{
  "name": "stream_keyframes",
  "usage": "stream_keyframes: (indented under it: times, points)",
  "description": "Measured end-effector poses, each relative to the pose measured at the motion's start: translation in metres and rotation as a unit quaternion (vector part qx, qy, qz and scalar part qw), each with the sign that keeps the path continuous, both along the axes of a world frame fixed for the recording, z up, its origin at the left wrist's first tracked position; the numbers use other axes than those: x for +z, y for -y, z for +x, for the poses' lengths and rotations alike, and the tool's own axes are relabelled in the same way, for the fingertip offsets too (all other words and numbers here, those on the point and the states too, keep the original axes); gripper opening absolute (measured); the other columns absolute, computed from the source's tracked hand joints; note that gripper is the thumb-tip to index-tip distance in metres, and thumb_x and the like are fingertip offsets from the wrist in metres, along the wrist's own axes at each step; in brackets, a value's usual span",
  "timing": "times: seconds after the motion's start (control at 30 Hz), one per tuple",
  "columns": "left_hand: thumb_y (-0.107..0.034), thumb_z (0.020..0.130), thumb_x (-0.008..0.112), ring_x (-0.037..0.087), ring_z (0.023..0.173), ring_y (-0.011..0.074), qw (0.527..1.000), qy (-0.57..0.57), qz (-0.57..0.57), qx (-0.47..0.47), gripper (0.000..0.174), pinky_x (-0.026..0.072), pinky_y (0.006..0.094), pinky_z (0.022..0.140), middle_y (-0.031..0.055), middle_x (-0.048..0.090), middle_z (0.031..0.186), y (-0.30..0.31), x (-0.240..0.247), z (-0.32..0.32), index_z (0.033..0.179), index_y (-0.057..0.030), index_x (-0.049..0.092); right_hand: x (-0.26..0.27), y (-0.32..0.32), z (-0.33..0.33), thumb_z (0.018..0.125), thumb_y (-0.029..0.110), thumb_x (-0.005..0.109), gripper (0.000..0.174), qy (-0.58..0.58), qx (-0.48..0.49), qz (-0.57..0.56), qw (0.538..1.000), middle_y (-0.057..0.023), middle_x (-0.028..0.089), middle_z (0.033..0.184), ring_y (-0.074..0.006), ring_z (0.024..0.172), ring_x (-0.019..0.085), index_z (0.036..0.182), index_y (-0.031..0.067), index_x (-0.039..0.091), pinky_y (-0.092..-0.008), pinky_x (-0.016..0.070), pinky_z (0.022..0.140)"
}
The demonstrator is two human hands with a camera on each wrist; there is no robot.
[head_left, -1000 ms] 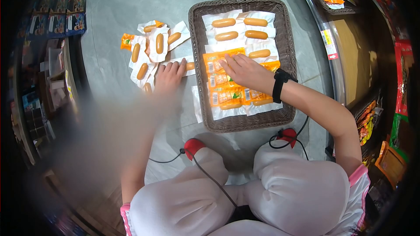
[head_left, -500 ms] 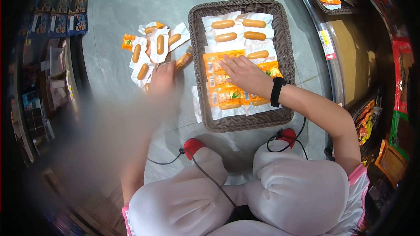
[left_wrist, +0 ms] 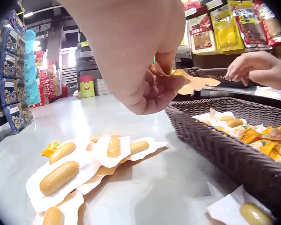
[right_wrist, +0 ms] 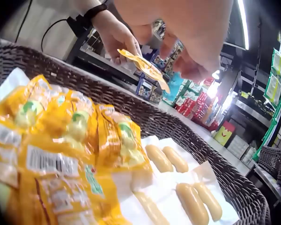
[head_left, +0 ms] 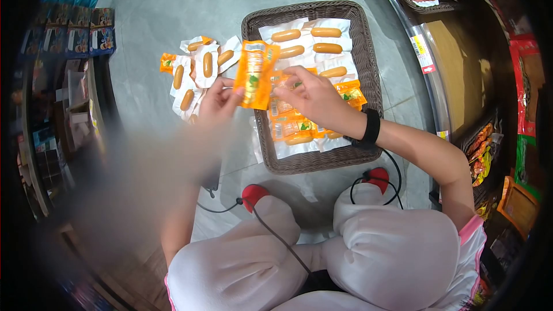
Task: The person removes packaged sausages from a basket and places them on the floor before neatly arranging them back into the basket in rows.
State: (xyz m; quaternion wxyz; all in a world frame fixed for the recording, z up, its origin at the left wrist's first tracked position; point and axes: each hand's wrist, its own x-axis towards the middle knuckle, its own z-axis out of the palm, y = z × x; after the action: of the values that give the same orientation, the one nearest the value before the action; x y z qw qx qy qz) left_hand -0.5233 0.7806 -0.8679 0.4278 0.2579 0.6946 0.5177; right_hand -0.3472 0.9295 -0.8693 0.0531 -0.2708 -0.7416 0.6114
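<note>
My left hand [head_left: 220, 99] pinches the left edge of an orange sausage packet [head_left: 256, 75], held up with its printed face toward the head camera. In the left wrist view the packet [left_wrist: 196, 83] shows nearly edge-on. My right hand [head_left: 314, 95] hovers over the wicker basket [head_left: 370, 63], fingers bent loosely, with nothing in them. Its fingertips are close to the packet's right edge; the left wrist view shows a gap between them. Orange packets [right_wrist: 56, 168] fill the near part of the basket, and sausages on white wrappers [right_wrist: 192, 201] lie in the far part.
Left of the basket, a loose pile of sausages on white wrappers [head_left: 186, 99] lies on the grey floor [head_left: 173, 0]. Shelves with hanging packs [head_left: 102, 40] stand at the left, and a shelf edge [head_left: 426, 57] runs along the right. A black cable [head_left: 271, 230] crosses near the knees.
The left hand has lifted a packet from the floor beside the basket and moved it right, orange face showing. My right hand has risen off the packets in the basket.
</note>
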Motion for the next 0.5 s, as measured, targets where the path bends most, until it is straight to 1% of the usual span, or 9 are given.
stream_keyframes:
  times: [0.03, 0.1, 0.2, 0.3, 0.33, 0.4, 0.43, 0.5]
  points:
    - [-0.012, 0.091, 0.06, 0.061, 0.083, 0.0103, 0.996, -0.073, -0.016, -0.045, 0.015, 0.0469, 0.0255, 0.074, 0.0055, 0.066, 0.091, -0.004, 0.007, 0.01, 0.092, 0.0026, 0.057, 0.0, 0.002, 0.003, 0.087, 0.032, 0.065, 0.052, -0.01, 0.008, -0.037, 0.999, -0.0189, 0.058, 0.109, -0.0294, 0.101, 0.059, 0.125, -0.0002, 0.046, -0.0375, 0.0491, 0.082]
    - [-0.009, 0.088, 0.064, 0.063, 0.08, 0.0145, 0.966, -0.217, -0.049, -0.132, 0.013, 0.0484, 0.028, 0.072, 0.0077, 0.067, 0.089, -0.009, 0.022, 0.029, 0.088, 0.0006, 0.055, 0.0, 0.009, 0.008, 0.087, 0.034, 0.066, 0.058, -0.03, 0.025, -0.113, 0.993, -0.0194, 0.059, 0.105, -0.0273, 0.103, 0.059, 0.126, -0.0018, 0.043, -0.0352, 0.0503, 0.081]
    - [-0.009, 0.084, 0.067, 0.064, 0.079, 0.0239, 0.925, -0.269, -0.11, -0.243, 0.016, 0.0499, 0.0301, 0.071, 0.0107, 0.066, 0.088, -0.011, 0.034, 0.048, 0.094, -0.001, 0.057, 0.004, 0.011, 0.01, 0.087, 0.033, 0.066, 0.056, -0.08, -0.004, -0.212, 0.974, -0.0168, 0.059, 0.105, -0.0242, 0.106, 0.059, 0.122, -0.0026, 0.043, -0.0311, 0.0506, 0.082]
    - [-0.008, 0.083, 0.066, 0.063, 0.089, 0.0308, 0.935, -0.241, -0.044, -0.257, 0.019, 0.0499, 0.0313, 0.079, 0.0112, 0.066, 0.096, -0.012, 0.032, 0.054, 0.1, -0.002, 0.059, -0.001, 0.004, 0.015, 0.086, 0.031, 0.067, 0.052, -0.09, -0.003, -0.164, 0.982, -0.0133, 0.059, 0.101, -0.0201, 0.095, 0.062, 0.119, -0.0012, 0.043, -0.0297, 0.0506, 0.076]
    - [-0.007, 0.084, 0.063, 0.057, 0.106, 0.0319, 0.932, -0.271, 0.055, -0.237, 0.02, 0.0452, 0.0355, 0.092, 0.0122, 0.063, 0.106, -0.009, 0.017, 0.056, 0.103, -0.0036, 0.061, 0.0, -0.003, 0.017, 0.086, 0.029, 0.067, 0.049, -0.052, 0.026, -0.156, 0.986, -0.013, 0.058, 0.1, -0.0185, 0.092, 0.062, 0.117, -0.0006, 0.044, -0.0301, 0.0501, 0.074]
    - [-0.007, 0.084, 0.062, 0.052, 0.114, 0.0317, 0.894, -0.325, 0.067, -0.302, 0.021, 0.0401, 0.0379, 0.098, 0.0127, 0.06, 0.113, -0.013, 0.022, 0.053, 0.105, -0.0051, 0.061, 0.008, -0.021, 0.022, 0.086, 0.026, 0.067, 0.043, 0.024, 0.084, -0.14, 0.986, -0.0124, 0.057, 0.097, -0.0152, 0.088, 0.061, 0.112, 0.0004, 0.046, -0.031, 0.0491, 0.07]
    - [-0.006, 0.084, 0.061, 0.049, 0.118, 0.0316, 0.872, -0.351, 0.072, -0.334, 0.022, 0.0375, 0.0392, 0.102, 0.0129, 0.059, 0.117, -0.013, 0.023, 0.052, 0.106, -0.0058, 0.061, 0.014, -0.025, 0.023, 0.085, 0.022, 0.066, 0.039, 0.016, 0.079, -0.101, 0.992, -0.013, 0.057, 0.095, -0.0162, 0.086, 0.06, 0.111, 0.0007, 0.047, -0.0324, 0.0482, 0.07]
    - [-0.006, 0.084, 0.06, 0.047, 0.121, 0.0315, 0.886, -0.345, 0.074, -0.301, 0.023, 0.0354, 0.0402, 0.104, 0.013, 0.058, 0.119, -0.014, 0.02, 0.058, 0.107, -0.0068, 0.061, 0.024, -0.032, 0.025, 0.083, 0.013, 0.064, 0.031, 0.0, 0.07, -0.024, 0.997, -0.0141, 0.055, 0.092, -0.0183, 0.082, 0.059, 0.108, 0.0012, 0.049, -0.0354, 0.0466, 0.069]
